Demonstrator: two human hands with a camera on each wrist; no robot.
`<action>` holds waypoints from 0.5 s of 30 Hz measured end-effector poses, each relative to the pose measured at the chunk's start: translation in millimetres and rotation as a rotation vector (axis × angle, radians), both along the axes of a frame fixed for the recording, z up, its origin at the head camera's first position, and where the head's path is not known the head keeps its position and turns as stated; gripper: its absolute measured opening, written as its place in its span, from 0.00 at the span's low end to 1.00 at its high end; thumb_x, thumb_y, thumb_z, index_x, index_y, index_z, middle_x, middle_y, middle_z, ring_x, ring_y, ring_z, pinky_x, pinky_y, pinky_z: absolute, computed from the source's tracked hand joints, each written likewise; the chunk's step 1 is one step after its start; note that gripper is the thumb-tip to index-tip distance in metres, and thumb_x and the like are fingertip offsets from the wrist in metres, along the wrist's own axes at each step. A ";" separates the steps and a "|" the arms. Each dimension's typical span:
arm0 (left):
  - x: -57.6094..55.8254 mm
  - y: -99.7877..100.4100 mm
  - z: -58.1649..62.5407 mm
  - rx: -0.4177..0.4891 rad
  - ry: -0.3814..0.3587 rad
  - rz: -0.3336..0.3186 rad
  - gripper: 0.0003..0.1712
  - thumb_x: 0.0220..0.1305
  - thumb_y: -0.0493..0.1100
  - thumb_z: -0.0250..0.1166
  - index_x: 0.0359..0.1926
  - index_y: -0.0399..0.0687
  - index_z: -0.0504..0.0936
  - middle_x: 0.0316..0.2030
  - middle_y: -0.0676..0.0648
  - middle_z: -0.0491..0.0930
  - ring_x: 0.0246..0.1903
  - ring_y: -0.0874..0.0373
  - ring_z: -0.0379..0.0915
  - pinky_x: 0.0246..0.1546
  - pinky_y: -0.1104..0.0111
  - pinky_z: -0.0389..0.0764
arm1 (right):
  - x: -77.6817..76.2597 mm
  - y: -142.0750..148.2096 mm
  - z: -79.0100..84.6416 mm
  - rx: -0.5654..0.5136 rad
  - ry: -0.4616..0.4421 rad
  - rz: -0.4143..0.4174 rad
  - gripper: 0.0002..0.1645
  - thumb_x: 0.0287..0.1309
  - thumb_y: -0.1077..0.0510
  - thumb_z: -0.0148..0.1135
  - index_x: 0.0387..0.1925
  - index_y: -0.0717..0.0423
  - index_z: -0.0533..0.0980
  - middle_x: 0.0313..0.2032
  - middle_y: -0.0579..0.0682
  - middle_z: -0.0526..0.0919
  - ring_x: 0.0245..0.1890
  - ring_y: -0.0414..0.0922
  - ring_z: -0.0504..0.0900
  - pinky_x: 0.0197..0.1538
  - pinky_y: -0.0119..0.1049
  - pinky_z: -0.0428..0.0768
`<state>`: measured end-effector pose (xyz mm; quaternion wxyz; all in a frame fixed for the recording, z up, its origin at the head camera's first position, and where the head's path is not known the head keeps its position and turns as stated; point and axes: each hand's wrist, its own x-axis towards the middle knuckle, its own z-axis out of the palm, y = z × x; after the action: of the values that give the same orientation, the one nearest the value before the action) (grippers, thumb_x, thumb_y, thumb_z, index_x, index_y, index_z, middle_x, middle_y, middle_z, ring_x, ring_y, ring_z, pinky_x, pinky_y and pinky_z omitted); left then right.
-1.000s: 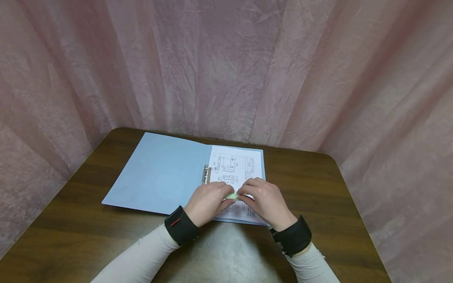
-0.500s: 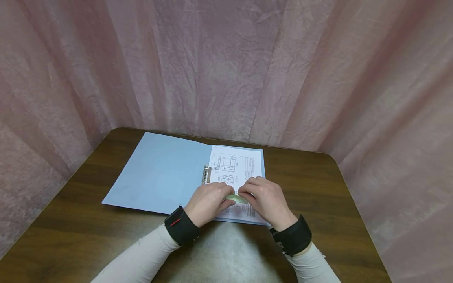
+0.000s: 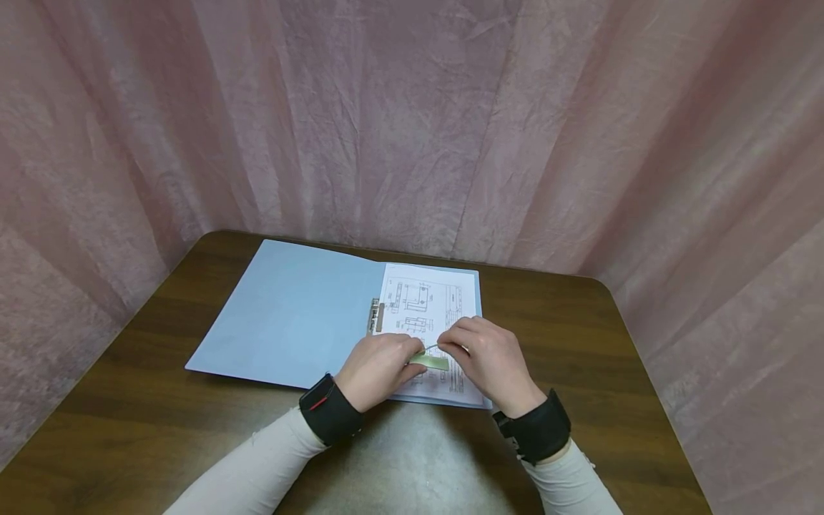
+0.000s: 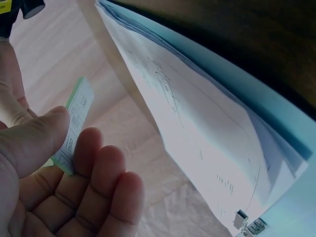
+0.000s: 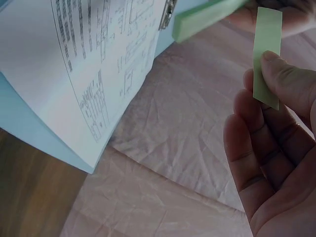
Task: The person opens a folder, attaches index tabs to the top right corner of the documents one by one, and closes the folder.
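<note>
Above the papers in the head view, my left hand (image 3: pixel 381 363) grips a small pad of light green sticky notes (image 3: pixel 434 362) between thumb and fingers. Printed lettering shows on the pad's underside (image 4: pixel 79 118) in the left wrist view. My right hand (image 3: pixel 492 357) pinches a single narrow green sticky note (image 5: pixel 267 42) between thumb and forefinger. That note's far end overlaps the left fingers in the right wrist view; whether it touches them I cannot tell. Beneath both hands lies a white sheet with technical drawings (image 3: pixel 438 293), partly covered by them.
A light blue folder (image 3: pixel 283 315) lies spread on the brown wooden table (image 3: pixel 566 336), its cover to the left. Its metal clip (image 3: pixel 373 317) sits at the spine beside the stack of sheets. A pink curtain (image 3: pixel 412 129) hangs behind the table.
My right hand has moved slightly up and right, lifting one green note up from the pad. The pad's top now shows more fully. My left hand has stayed in place.
</note>
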<state>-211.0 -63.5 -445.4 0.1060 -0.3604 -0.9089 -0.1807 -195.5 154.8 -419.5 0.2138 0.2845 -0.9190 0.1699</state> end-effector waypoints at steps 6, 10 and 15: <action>3.4 -4.9 -3.3 -0.003 -0.025 0.017 0.12 0.57 0.53 0.73 0.38 0.56 0.83 0.26 0.62 0.76 0.24 0.67 0.68 0.23 0.71 0.67 | -0.1 3.0 2.5 -0.019 -0.013 -0.002 0.05 0.55 0.52 0.73 0.35 0.40 0.86 0.32 0.31 0.80 0.35 0.32 0.76 0.34 0.31 0.74; 6.4 -11.5 -6.9 -0.019 -0.051 0.038 0.12 0.56 0.52 0.74 0.38 0.57 0.83 0.26 0.62 0.75 0.23 0.66 0.67 0.22 0.71 0.67 | 0.4 5.8 5.0 -0.031 -0.009 -0.011 0.05 0.56 0.52 0.72 0.36 0.41 0.86 0.33 0.31 0.80 0.35 0.32 0.76 0.34 0.31 0.74; 13.2 -20.9 -10.5 -0.054 -0.068 0.033 0.11 0.58 0.52 0.73 0.38 0.57 0.82 0.26 0.62 0.73 0.23 0.66 0.66 0.23 0.72 0.67 | 0.2 8.3 7.4 -0.039 -0.015 -0.022 0.07 0.57 0.52 0.71 0.39 0.43 0.87 0.33 0.32 0.81 0.36 0.33 0.76 0.34 0.31 0.74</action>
<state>-197.9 -84.5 -455.9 0.0682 -0.3416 -0.9225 -0.1663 -195.3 163.1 -412.1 0.2142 0.2690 -0.9201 0.1877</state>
